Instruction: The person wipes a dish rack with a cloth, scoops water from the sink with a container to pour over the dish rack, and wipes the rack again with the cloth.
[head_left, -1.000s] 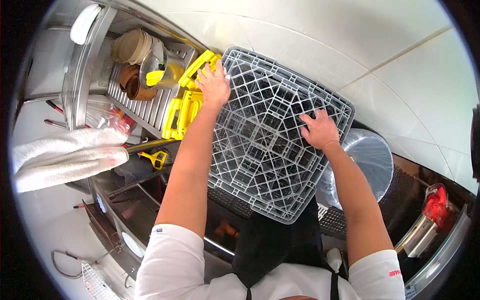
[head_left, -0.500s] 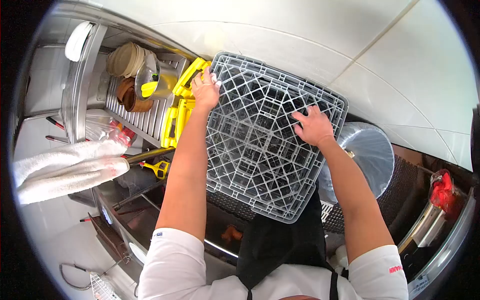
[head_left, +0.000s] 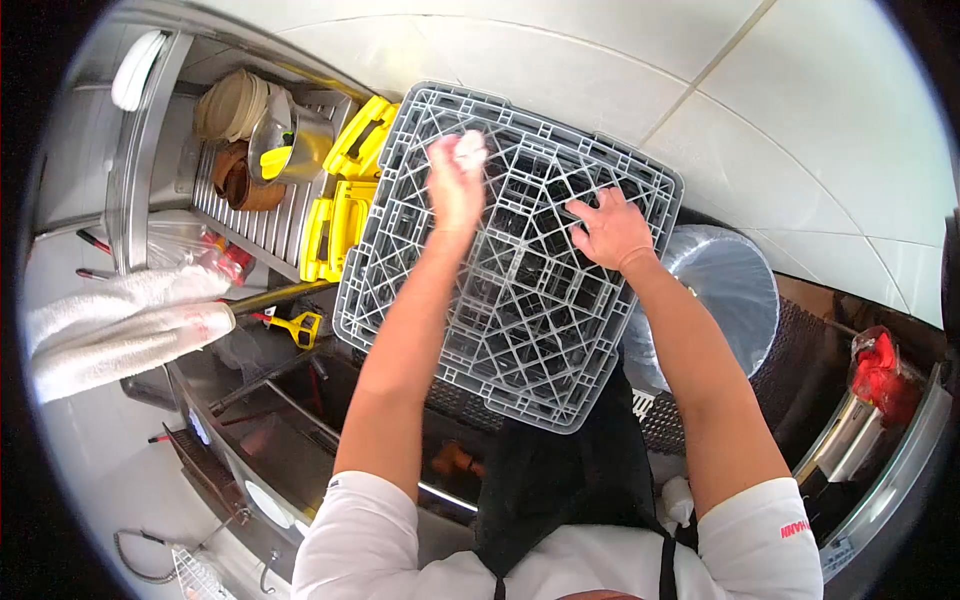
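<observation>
Room over the grey rack [head_left: 525,280] between the arms [head_left: 690,350]; yellow pieces [head_left: 350,212] hem its left

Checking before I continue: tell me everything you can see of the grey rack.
The grey rack looks like plastic: roughly square, rounded corners, thicker rim, open lattice of straight and diagonal bars. It sits askew in view, between yellow objects and a lined bin. The right hand rests on its lattice; whether the blurred left hand over it touches is unclear.
</observation>
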